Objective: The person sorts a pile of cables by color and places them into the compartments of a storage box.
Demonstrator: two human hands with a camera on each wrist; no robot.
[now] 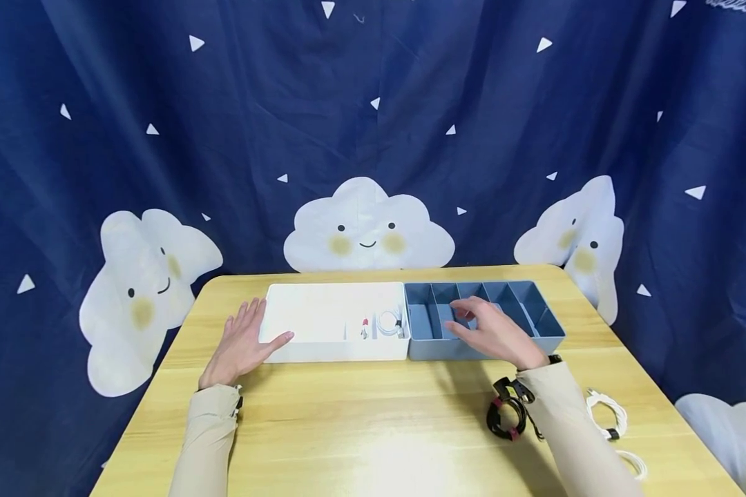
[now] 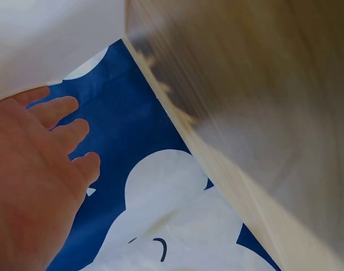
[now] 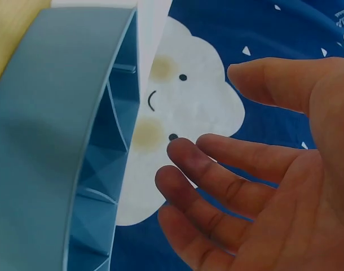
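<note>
At the left end of a long white box, my left hand rests with fingers extended and thumb over the front edge. The left wrist view shows that hand against the box's wall. In the white box's right end lie a coiled white cable and a small item with a red part, too small to identify. A blue-grey box with several compartments adjoins it on the right. Above its compartments hovers my right hand, loosely bent and holding nothing; the right wrist view shows bare fingers.
On the wooden table, a coiled black cable with reddish ties lies near the right forearm. Right of that arm are a coiled white cable and another white cable, partly hidden by the sleeve. A dark blue curtain hangs behind.
</note>
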